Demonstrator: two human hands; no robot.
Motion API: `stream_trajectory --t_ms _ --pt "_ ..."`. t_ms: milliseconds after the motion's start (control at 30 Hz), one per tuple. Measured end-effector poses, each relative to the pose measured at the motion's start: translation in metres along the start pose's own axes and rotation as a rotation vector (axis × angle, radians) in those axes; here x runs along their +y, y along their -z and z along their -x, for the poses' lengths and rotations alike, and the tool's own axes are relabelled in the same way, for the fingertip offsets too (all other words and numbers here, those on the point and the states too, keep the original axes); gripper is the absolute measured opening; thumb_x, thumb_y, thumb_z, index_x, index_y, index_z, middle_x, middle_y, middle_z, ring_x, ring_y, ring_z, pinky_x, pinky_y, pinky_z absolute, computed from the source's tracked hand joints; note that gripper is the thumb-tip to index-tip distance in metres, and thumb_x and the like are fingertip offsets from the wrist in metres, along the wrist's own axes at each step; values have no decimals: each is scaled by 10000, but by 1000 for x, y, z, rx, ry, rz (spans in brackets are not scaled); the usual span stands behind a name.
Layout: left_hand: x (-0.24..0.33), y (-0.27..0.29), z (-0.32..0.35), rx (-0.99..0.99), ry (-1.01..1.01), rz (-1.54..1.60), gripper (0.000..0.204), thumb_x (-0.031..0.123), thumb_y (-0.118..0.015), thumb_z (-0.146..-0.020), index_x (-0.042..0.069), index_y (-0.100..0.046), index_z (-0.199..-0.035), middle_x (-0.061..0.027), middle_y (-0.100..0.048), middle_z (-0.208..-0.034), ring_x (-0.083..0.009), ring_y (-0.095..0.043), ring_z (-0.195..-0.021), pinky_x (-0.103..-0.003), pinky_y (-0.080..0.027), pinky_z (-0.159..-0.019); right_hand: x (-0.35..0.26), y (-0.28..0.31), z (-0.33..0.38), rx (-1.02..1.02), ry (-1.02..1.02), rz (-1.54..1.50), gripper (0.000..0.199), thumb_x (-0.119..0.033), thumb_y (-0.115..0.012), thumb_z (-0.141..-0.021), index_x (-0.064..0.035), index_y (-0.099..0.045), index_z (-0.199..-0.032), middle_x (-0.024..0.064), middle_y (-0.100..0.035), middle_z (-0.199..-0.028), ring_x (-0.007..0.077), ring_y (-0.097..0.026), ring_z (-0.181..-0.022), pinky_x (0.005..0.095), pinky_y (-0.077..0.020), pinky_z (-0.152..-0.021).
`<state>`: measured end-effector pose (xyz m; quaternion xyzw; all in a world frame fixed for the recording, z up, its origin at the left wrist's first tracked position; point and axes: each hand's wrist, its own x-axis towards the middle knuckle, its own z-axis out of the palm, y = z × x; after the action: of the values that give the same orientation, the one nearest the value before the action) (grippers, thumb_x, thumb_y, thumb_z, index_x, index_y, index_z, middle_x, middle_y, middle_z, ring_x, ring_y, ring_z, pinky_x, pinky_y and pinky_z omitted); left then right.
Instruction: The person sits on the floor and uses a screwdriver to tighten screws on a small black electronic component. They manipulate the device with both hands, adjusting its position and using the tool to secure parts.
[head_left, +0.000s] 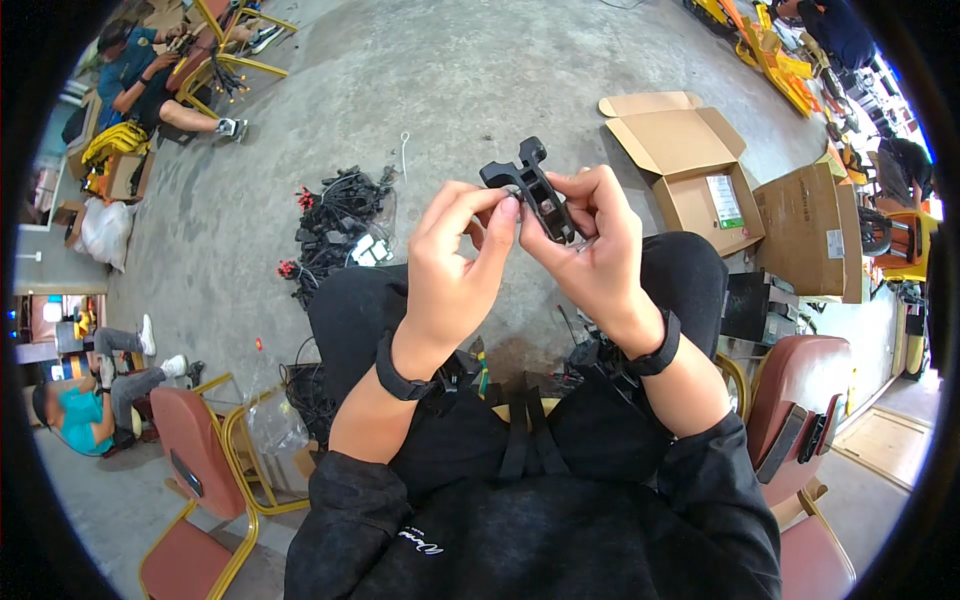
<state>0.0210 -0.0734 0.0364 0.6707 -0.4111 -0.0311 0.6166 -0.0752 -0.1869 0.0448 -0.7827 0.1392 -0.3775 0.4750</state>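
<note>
Black plastic part (532,190) — brown cardboard boxes (690,165), red chairs (195,450) with yellow frames.

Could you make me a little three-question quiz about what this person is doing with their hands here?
1. True or false: both hands touch the black plastic bracket-shaped part.
2. Which lies on the concrete floor to the person's right? A) open brown cardboard box B) blue bucket C) green ladder
3. Fill in: each wrist wears a black ____.

Key:
1. True: left hand pinches it, right hand holds it.
2. A
3. band: left black wristband, right black wristband.
</note>
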Motion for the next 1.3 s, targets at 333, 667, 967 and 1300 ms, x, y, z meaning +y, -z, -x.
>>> stream_trajectory --t_ms 333,667,967,1300 --pt "7 0 -2 45 -77 -56 143 0 -712 -830 -3 -674 -967 -68 -616 -830 -127 -557 -678 -248 -429 -566 2 -2 1 0 -16 -50 350 -64 -792 -794 34 -533 -1009 72 -629 -804 36 -583 -771 217 -511 -666" --pt "3 3 -2 30 -211 -242 152 -14 -718 -813 -4 -670 -957 -89 -610 -818 -189 -565 -627 -299 -447 -553 2 1 -1 0 -107 4 273 -53 -777 -737 6 -579 -916 -39 -469 -647 9 -374 -598 182 -327 -533" --pt "-7 3 6 33 -296 -343 233 -65 -746 -737 7 -682 -949 -73 -625 -835 -193 -616 -691 -301 -470 -586 10 6 -2 -102 -148 16 309 -117 -764 -722 24 -574 -921 26 -505 -646 67 -440 -606 237 -418 -564" --pt "-70 -9 29 -161 306 -272 130 107 -641 -880 -23 -625 -875 -134 -649 -766 -174 -623 -676 -295 -481 -624 27 26 -1 -72 -44 164 318 -110 -790 -725 1 -624 -972 -36 -533 -700 6 -451 -643 185 -376 -587"
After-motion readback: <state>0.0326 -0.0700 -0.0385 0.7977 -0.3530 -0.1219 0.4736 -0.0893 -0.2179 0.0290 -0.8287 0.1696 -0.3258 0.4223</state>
